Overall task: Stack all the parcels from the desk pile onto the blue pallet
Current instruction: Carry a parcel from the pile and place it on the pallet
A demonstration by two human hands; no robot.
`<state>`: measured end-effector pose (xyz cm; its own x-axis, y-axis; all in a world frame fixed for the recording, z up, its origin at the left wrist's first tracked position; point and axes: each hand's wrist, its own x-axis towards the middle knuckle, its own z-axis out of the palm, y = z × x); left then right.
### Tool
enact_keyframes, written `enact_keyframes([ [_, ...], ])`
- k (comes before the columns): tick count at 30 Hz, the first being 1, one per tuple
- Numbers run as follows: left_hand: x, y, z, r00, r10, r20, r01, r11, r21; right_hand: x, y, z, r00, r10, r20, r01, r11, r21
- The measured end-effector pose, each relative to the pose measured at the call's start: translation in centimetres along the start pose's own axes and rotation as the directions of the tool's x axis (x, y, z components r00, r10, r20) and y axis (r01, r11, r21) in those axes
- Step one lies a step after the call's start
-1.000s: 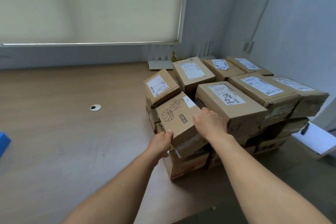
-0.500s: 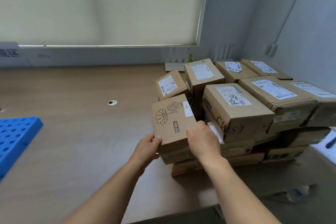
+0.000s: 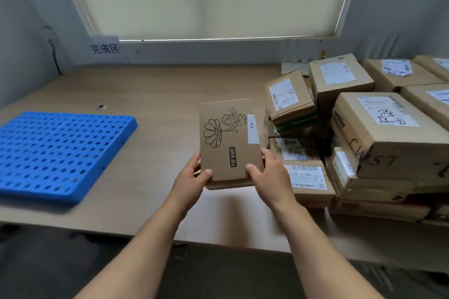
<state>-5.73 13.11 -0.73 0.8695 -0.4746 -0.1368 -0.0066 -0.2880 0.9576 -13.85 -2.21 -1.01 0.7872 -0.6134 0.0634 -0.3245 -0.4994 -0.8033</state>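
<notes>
grip: left hand point(image 3: 192, 177) and right hand point(image 3: 272, 178) clasp flower-print parcel point(image 3: 226, 133) | underside hidden | pile point(image 3: 379, 138) cut off right

Wood-look desk point(image 3: 158, 94), two things parked on it, basically.

The blue pallet point(image 3: 58, 153) lies flat at about 9 o'clock, its holed top bare. Over at 3 o'clock is the pile of parcels point(image 3: 379, 143): brown cardboard boxes stacked a few layers deep, only the bottom ones actually on the wood. A small round cable hole point(image 3: 101, 106) sits at 10 o'clock, just behind the pallet. Something pale and flat point(image 3: 291, 68) pokes out behind the pile around 1 o'clock; can't tell what.
</notes>
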Motion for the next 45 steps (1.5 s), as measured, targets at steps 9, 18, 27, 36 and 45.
enact_keyframes([
  [9,-1.5,-1.9,-6.6,0.996,0.029,-0.079,-0.031,0.999,-0.024,-1.4,-4.5,4.9,0.986,-0.070,0.151,0.056,0.994,0.098],
  [18,-3.5,-3.7,-19.1,0.985,0.061,-0.164,-0.068,0.997,-0.039,-4.1,-13.1,14.6,0.965,-0.172,0.198,0.155,0.983,0.096],
  [27,-4.6,-8.3,-34.4,0.941,0.040,-0.337,-0.045,0.999,-0.008,-6.1,-23.1,27.2,0.924,-0.273,0.270,0.263,0.962,0.070],
  [36,-6.0,-12.2,-45.3,0.903,0.011,-0.430,-0.021,1.000,-0.021,-8.0,-28.9,37.5,0.881,-0.313,0.356,0.296,0.950,0.104],
  [45,-4.6,-15.1,-52.8,0.863,-0.042,-0.503,0.030,0.999,-0.032,-6.6,-32.9,45.0,0.819,-0.363,0.443,0.347,0.930,0.120],
])
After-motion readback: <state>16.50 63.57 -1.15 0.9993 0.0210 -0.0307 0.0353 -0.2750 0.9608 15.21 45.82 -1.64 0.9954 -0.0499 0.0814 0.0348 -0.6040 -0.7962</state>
